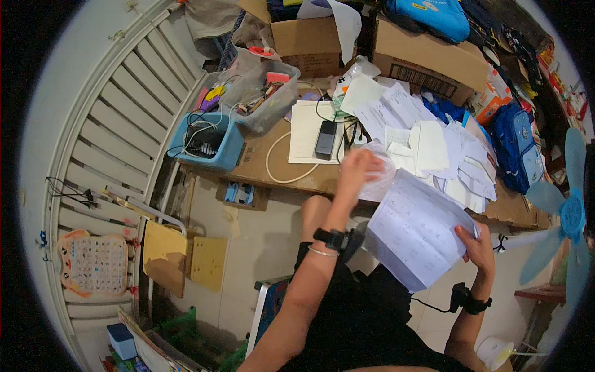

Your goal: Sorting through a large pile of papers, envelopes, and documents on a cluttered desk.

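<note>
My right hand (479,247) grips the right edge of a large white paper sheet (418,228) with handwriting on it, tilted above my lap. My left hand (362,166), blurred by motion, is over a crumpled whitish translucent wrap (379,179) at the table's front edge. Whether its fingers hold any of the wrap cannot be made out. Just beyond the sheet lies a loose heap of folded and creased papers (430,146). To the left of the heap, a dark phone-like device (326,139) rests on a stack of lined paper (302,135).
A blue bin (232,139) with cables and a clear plastic tub (274,104) stand on the table's left. Cardboard boxes (307,42) line the back. A blue backpack (516,144) and a fan (571,214) are at right. A pale cable (267,162) loops over the tabletop (251,172).
</note>
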The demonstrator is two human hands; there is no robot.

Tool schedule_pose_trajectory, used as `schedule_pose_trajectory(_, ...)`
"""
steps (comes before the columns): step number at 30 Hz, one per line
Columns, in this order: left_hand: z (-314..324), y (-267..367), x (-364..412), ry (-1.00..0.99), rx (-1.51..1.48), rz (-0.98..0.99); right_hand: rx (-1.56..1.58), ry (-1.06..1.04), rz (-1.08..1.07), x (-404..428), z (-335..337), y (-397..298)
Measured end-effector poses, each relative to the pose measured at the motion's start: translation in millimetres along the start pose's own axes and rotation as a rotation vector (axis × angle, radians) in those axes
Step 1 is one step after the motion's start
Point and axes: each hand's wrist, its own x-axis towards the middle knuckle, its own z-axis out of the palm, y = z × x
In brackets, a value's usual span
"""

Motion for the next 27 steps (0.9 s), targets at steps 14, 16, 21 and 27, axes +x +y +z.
schedule_pose_trajectory(14,-214.3,-32.4,156.5,0.513,1.212,-0.196,0.173,0.251,0.252,-2.3,14.0,24.9)
schedule_pose_trajectory(16,-179.6,-18.1,145.1,0.466,1.274,-0.262,0.166,0.241,0.252,2.4,13.9,19.8)
schedule_pose_trajectory(21,-206.5,-30.6,157.3,0.341,1.214,-0.143,0.158,0.172,0.251,21.0,26.0,12.0)
schedule_pose_trajectory(27,-260.2,-40.9,185.3,0.365,1.037,-0.094,0.14,0.027,0.225,31.0,36.7,5.7)
